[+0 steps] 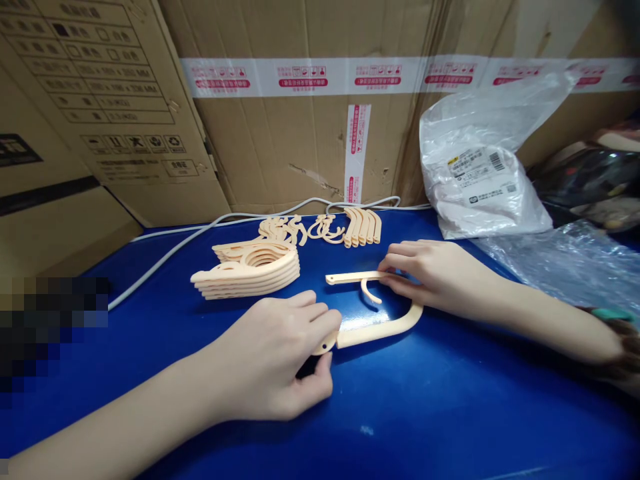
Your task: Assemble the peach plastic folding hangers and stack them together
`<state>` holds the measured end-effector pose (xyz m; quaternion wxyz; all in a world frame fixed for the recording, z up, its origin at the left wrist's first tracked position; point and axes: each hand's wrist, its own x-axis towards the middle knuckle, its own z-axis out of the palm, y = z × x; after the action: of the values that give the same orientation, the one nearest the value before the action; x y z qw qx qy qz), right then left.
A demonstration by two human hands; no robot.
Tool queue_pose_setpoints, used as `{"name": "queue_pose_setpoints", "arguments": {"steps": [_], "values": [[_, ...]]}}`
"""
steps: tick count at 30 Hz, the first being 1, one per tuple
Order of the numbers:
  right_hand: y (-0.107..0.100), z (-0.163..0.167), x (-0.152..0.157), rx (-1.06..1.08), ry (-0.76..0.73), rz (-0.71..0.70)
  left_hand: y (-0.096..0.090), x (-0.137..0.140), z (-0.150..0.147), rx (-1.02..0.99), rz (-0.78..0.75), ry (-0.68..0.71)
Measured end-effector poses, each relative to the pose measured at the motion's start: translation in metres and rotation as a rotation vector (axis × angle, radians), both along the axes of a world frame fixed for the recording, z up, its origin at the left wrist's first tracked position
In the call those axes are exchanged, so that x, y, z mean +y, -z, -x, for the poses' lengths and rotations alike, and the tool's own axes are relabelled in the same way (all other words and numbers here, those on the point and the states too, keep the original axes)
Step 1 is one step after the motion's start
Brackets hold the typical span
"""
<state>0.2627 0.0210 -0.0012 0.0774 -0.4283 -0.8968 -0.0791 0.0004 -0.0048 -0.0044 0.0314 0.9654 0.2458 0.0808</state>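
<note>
My left hand (285,360) is closed, thumb and fingers pinching a rounded cream plastic hanger piece (325,346) with a small dark hole; the fingers hide most of it. Against that piece rests the end of a curved hanger arm (383,332). My right hand (425,270) is closed around the far side of the hanger, gripping a straight bar (345,278) and the bend of the arm. A small hook (371,293) hangs below the bar. Whether these parts are joined under the fingers I cannot tell.
A stack of cream hanger pieces (250,277) lies left of centre. Behind it are loose hooks (280,230) and short curved arms (363,228). A grey cable (185,243) crosses the blue tabletop (400,420). Cardboard boxes (290,147) and a white plastic bag (485,180) stand behind.
</note>
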Motion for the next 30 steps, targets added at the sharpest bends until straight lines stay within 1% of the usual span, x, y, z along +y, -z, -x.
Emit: {"name": "queue_pose_setpoints", "arguments": {"steps": [7, 13, 20, 30], "values": [[-0.0007, 0.002, 0.0001, 0.013, 0.011, 0.003, -0.0023, -0.0027, -0.0008, 0.026, 0.029, 0.077], [0.0004, 0.0016, 0.0, 0.016, 0.01, 0.01, -0.0006, -0.0001, -0.0014, 0.031, 0.017, 0.092], [0.0007, 0.0008, -0.0011, 0.02, 0.013, 0.015, 0.0007, 0.0004, -0.0008, -0.035, 0.052, 0.125], [0.0015, 0.0018, -0.0001, 0.022, 0.04, 0.045, 0.0015, 0.0023, -0.0014, -0.12, 0.102, 0.138]]}}
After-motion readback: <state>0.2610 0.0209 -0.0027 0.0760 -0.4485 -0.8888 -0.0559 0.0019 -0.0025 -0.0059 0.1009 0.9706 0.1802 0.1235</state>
